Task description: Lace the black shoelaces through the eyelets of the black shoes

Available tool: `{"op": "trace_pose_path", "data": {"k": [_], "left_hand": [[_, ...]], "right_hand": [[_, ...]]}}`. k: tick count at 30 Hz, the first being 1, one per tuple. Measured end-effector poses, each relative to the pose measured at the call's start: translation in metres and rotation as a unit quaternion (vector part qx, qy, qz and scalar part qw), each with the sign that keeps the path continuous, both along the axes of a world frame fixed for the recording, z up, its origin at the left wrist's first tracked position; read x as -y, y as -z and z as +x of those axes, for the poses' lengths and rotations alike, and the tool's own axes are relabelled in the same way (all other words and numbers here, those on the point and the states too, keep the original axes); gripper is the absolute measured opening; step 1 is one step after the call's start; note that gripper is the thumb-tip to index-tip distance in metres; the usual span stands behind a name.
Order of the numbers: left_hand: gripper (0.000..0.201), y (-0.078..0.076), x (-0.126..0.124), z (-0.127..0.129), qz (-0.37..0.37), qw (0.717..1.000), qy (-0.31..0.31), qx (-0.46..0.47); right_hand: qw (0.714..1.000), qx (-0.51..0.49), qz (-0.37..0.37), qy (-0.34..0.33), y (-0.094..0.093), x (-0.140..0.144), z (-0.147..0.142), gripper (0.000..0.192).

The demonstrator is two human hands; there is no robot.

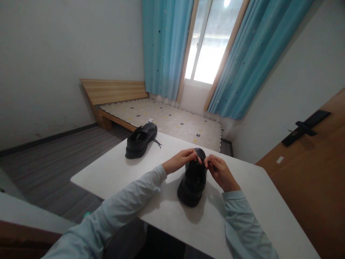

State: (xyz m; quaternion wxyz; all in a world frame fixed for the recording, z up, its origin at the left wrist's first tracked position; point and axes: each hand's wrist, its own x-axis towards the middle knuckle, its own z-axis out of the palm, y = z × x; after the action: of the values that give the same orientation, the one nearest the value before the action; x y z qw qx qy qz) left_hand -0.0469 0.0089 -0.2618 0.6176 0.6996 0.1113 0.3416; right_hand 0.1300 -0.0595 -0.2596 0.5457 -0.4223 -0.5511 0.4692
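Observation:
A black shoe (192, 181) stands upright on the white table (172, 225), heel towards me and toe towards the window. Over its lacing area, my left hand (185, 157) pinches a thin dark shoelace from the left side. My right hand (217, 168) is closed too, its fingertips pinching dark lace at the shoe's right edge. Most of the lace is hidden by my fingers or lost against the black upper. Farther left on the table rests a second black shoe (141, 139), untouched, with a loose lace end trailing to its right.
Behind the table is a low bed with a patterned mattress (175, 120) and a wooden headboard (115, 90). Blue curtains (167, 46) frame the window (211, 43). A wooden door (318, 162) with a black handle stands at the right. Grey floor (70, 151) shows at left.

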Motion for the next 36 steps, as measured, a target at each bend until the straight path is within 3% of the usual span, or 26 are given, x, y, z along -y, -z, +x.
{"op": "trace_pose_path", "data": {"k": [9, 15, 21, 24, 28, 36], "left_hand": [[0.048, -0.006, 0.004, 0.001, 0.000, 1.000, -0.016, -0.022], [0.046, 0.005, -0.005, 0.001, -0.046, 0.999, -0.006, -0.008], [0.041, 0.012, -0.013, -0.002, -0.045, 0.999, -0.011, 0.003], [0.041, 0.013, -0.012, -0.002, -0.069, 0.997, -0.019, 0.023], [0.044, 0.011, -0.006, 0.002, -0.105, 0.993, 0.032, 0.053], [0.047, 0.007, -0.003, 0.008, -0.104, 0.992, 0.033, 0.061]], "right_hand": [[0.999, 0.037, -0.025, -0.012, -0.006, 0.003, 0.003, 0.040], [0.997, 0.008, -0.077, -0.023, -0.003, 0.003, 0.008, 0.039], [0.999, -0.030, -0.013, 0.035, -0.001, 0.002, 0.001, 0.037], [0.997, -0.070, 0.019, 0.031, 0.000, 0.002, -0.005, 0.035], [0.988, -0.143, 0.053, 0.015, 0.001, 0.002, -0.013, 0.035], [0.990, -0.144, 0.000, 0.004, -0.008, 0.004, -0.015, 0.038]]}}
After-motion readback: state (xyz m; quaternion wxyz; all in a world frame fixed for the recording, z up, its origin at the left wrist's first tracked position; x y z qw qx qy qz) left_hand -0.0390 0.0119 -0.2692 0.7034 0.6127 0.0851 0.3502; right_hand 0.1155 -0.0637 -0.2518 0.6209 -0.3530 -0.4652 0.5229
